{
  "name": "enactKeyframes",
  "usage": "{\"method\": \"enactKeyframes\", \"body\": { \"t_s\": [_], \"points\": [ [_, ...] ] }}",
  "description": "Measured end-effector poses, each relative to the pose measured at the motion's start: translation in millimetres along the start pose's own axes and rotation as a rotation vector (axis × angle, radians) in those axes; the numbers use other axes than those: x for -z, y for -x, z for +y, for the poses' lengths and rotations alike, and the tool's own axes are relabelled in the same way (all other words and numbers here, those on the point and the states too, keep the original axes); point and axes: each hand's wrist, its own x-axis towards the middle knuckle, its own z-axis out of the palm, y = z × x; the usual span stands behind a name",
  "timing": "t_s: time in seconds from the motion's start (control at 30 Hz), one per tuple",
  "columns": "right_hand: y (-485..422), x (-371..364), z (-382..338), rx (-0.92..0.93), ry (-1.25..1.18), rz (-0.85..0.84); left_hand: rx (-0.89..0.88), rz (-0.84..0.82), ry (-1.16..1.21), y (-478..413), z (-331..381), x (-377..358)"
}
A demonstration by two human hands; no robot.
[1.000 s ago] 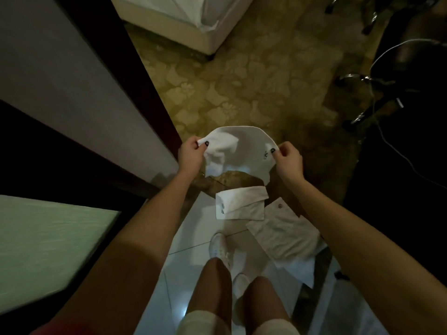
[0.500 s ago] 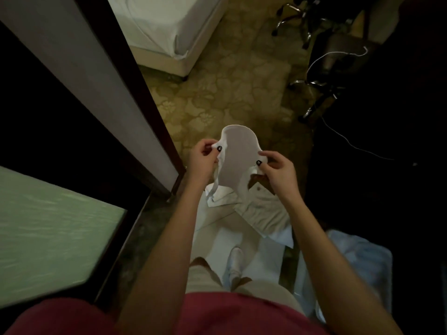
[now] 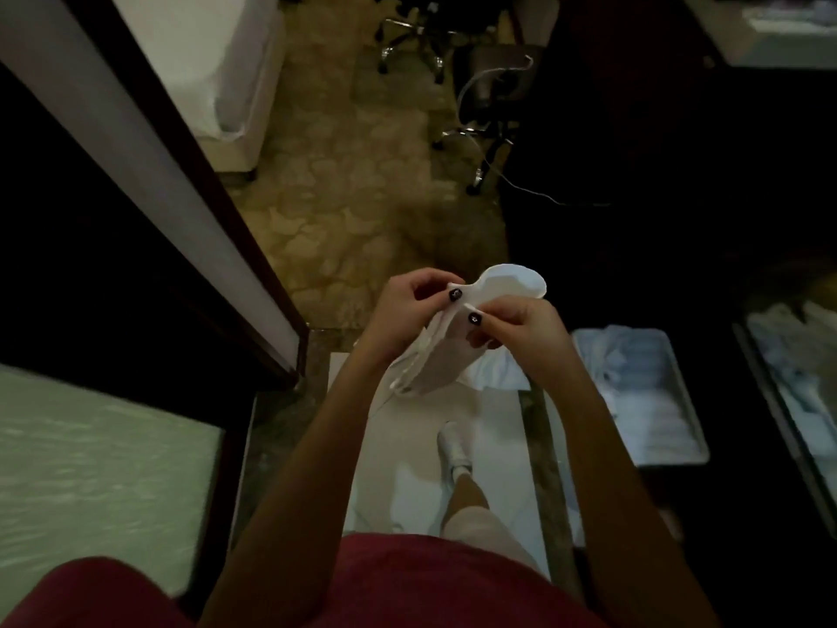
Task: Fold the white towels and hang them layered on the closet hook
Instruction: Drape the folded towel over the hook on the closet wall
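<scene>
Left hand: the left hand (image 3: 414,305) is curled, thumb and fingers pinched on the top edge of the held cloth.
Right hand: the right hand (image 3: 527,330) is closed in a like pinch on the same cloth, just beside the left; the two thumbs are nearly touching.
Held thing: a small white cloth towel (image 3: 435,355), doubled over, is gripped by both hands in front of the waist, well above the floor.
Towel from the hands: its rounded fold is pushed out beyond the hands, away from the body, and its loose ends are hung below the left wrist.
Long axis: a slant is kept, from the far fold at upper right down to the free ends at lower left; the fold is pointed away from the person.
Nearer hand: the hanging part is found on the left hand's side, so the left is judged better placed to steady it.
Floor towel: a crumpled white towel (image 3: 493,376) is seen on the pale tiled floor (image 3: 407,469), below the right hand and apart from it.
Tray: a pale rectangular tray (image 3: 670,457) of folded linen is set further to the right.
Hook: the closet hook is not shown, so its direction from the hands cannot be told.
</scene>
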Motion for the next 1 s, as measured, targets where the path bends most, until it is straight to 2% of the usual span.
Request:
{"method": "enactKeyframes", "body": {
  "t_s": [0.13, 0.23, 0.33, 0.67, 0.87, 1.0],
  "points": [
    [67, 0, 2, -0.003, 0.113, 0.212, -0.103, -0.140, -0.077, 47, 13, -22],
    [114, 5, 5, 0.032, 0.225, 0.325, -0.092, -0.298, -0.075, 82, 22, -44],
    [164, 11, 5, -0.013, 0.201, 0.427, -0.095, -0.380, -0.105, 109, 26, -67],
    [330, 34, 21, -0.128, 0.079, 0.657, -0.111, -0.745, -0.046, 211, 47, -156],
    [447, 43, 32, -0.209, 0.077, 0.823, -0.207, -0.898, -0.027, 296, 57, -216],
    [525, 49, 41, -0.272, 0.155, 0.868, -0.279, -1.007, -0.041, 361, 60, -254]
  ]
}}
